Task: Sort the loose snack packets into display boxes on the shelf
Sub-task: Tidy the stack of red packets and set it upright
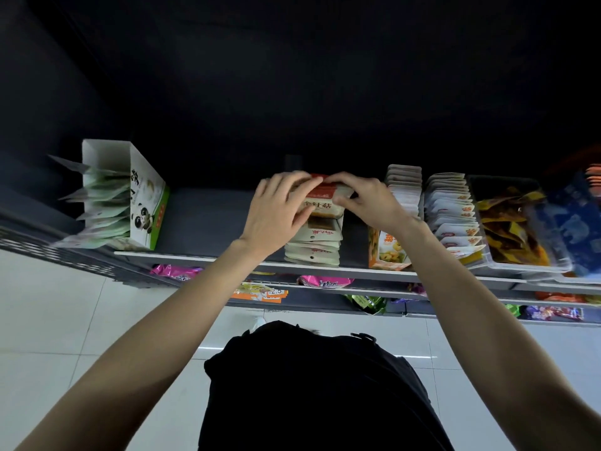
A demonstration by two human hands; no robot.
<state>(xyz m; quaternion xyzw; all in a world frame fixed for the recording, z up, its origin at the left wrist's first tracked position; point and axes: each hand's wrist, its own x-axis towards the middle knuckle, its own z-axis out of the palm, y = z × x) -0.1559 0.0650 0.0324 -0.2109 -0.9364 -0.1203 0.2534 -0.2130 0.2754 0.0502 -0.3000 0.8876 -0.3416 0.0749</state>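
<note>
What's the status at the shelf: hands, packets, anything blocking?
Left hand and right hand both grip the red-and-cream packets over the cream packet row. Panda box far left, orange box close right. Nothing blocking.

White glossy floor tiles (65,320) lie well below the grip. A dark perforated crate (48,249) sits down and left of it. An orange price tag (273,292) hangs on a lower shelf edge just beneath. Black clothing (312,385) fills the bottom centre.
</note>
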